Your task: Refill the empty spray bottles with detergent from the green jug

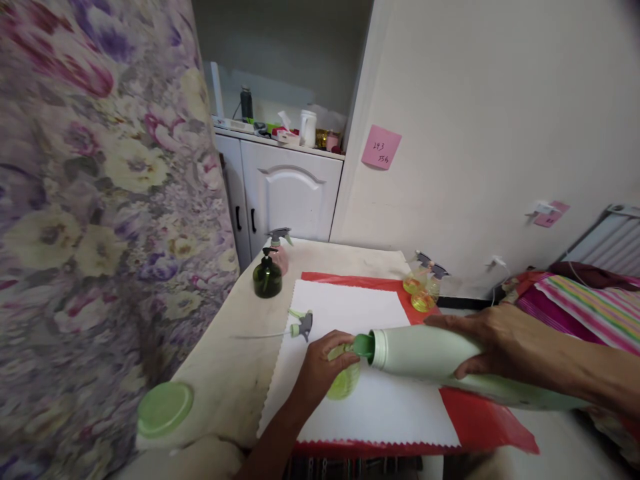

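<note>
My left hand (325, 367) is closed around the neck of a small yellow-green spray bottle (344, 383), which stands on a white sheet (350, 303). My right hand (487, 340) grips a large pale green bottle (425, 352), tilted nearly flat with its mouth toward the small bottle. A green spout (363, 346) at that mouth meets the small bottle's opening; whether liquid is flowing I cannot tell. A grey and green trigger spray head (302, 327) with its thin tube lies left of my left hand. Farther left is a round green lid (165, 408).
A dark green pump bottle (267, 277) and a pink spray bottle (280, 257) stand at the table's back left. Yellow spray bottles (424, 293) stand at the right edge. Red plastic (480, 420) lies under the sheet. A floral curtain (110, 220) hangs on the left.
</note>
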`<state>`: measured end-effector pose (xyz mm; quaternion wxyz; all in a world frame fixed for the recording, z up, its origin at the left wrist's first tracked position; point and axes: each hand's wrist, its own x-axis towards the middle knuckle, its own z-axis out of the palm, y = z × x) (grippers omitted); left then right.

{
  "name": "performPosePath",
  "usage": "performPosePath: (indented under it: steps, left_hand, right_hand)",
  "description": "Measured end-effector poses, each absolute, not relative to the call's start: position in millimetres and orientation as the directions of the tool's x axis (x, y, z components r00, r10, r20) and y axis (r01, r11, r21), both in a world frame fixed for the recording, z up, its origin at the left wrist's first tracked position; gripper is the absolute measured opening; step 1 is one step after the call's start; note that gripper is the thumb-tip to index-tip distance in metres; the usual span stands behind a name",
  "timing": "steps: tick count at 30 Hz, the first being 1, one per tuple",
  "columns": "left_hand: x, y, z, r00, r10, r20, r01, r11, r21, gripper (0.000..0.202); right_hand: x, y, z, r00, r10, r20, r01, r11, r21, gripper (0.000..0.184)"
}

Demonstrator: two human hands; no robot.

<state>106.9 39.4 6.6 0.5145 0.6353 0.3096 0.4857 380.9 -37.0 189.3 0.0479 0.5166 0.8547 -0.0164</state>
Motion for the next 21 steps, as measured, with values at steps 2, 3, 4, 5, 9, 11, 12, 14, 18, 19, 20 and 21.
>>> performPosePath:
  steps: [2,3,4,5,9,11,12,14,18,19,20,21]
  left_hand:
    - [106.8,39.0,6.5,0.332,0.895,0.299,-0.108,-0.279,0.954,0.016]
    - [106.7,38.8,6.5,0.334,0.895,0.297,-0.109,-0.276,0.955,0.016]
    - [106.4,38.7,6.6,0.333,0.896,0.296,-0.11,-0.274,0.955,0.016]
    - [106.1,38.6,6.6,0.331,0.897,0.294,-0.111,-0.273,0.956,0.016]
    - [105.1,38.9,6.8,0.33,0.898,0.29,-0.105,-0.271,0.957,0.016]
    - [105.2,39.0,7.0,0.336,0.896,0.291,-0.104,-0.271,0.957,0.015]
    - [105.3,38.9,7.2,0.338,0.895,0.292,-0.103,-0.273,0.957,0.015]
    - [105.5,38.6,7.7,0.341,0.894,0.292,-0.099,-0.275,0.956,0.015]
    - [105.3,38.0,8.3,0.344,0.893,0.289,-0.089,-0.276,0.957,0.015]
    - [105.2,38.1,8.3,0.344,0.893,0.289,-0.088,-0.276,0.957,0.015]
    - [105.2,38.2,8.3,0.343,0.894,0.289,-0.087,-0.276,0.957,0.015]
    - [105.3,38.4,8.1,0.34,0.895,0.289,-0.087,-0.276,0.957,0.015]
  right_hand:
    - [381.2,-37.5,189.2,-0.462,0.88,-0.108,0.884,0.467,0.022,0.066]
    - [381.1,-37.7,189.4,-0.46,0.881,-0.112,0.885,0.466,0.025,0.067]
    - [380.9,-38.0,189.8,-0.458,0.881,-0.117,0.886,0.463,0.028,0.067]
    - [380.4,-38.1,190.3,-0.455,0.882,-0.12,0.887,0.461,0.029,0.066]
    - [377.3,-38.1,192.6,-0.449,0.884,-0.127,0.891,0.454,0.016,0.064]
    - [376.2,-38.1,192.9,-0.443,0.887,-0.131,0.893,0.449,0.021,0.064]
    - [375.8,-38.3,192.9,-0.438,0.889,-0.134,0.895,0.446,0.028,0.065]
    - [375.4,-38.7,192.9,-0.432,0.892,-0.134,0.896,0.441,0.044,0.066]
    - [375.0,-39.1,193.4,-0.437,0.89,-0.129,0.895,0.444,0.031,0.066]
    - [375.1,-39.1,193.5,-0.44,0.888,-0.132,0.895,0.446,0.023,0.065]
    - [375.5,-39.1,193.3,-0.443,0.887,-0.132,0.893,0.449,0.019,0.065]
    - [376.2,-39.1,192.8,-0.446,0.886,-0.128,0.892,0.452,0.022,0.065]
